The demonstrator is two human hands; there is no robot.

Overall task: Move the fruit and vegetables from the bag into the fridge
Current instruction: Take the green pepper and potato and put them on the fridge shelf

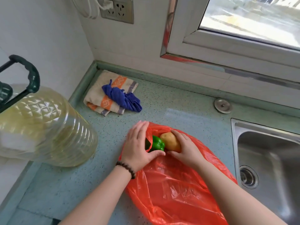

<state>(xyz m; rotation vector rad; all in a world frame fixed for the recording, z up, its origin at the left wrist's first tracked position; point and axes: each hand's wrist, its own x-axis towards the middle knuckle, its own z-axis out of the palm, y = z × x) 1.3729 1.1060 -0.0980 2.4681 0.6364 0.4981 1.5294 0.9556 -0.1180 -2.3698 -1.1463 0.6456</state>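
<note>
Bag: our red plastic bag (175, 189) lies slumped on the counter (178, 111) beside the sink (266, 153), mouth facing away from us. It looks thin, floppy and slippery.
Left hand: our left hand (138, 148) cups the green pepper (157, 143) at the bag's mouth, thumb hooked underneath.
Right hand: our right hand (185, 148) wraps the potato (170, 141), just beside the pepper.
Potato: it looks firm and fairly hefty, so we judge a full-palm grip around the middle is best.
Pepper: it looks light, hollow and glossy; we'd hold its body gently.
Fridge: not in view.
</note>
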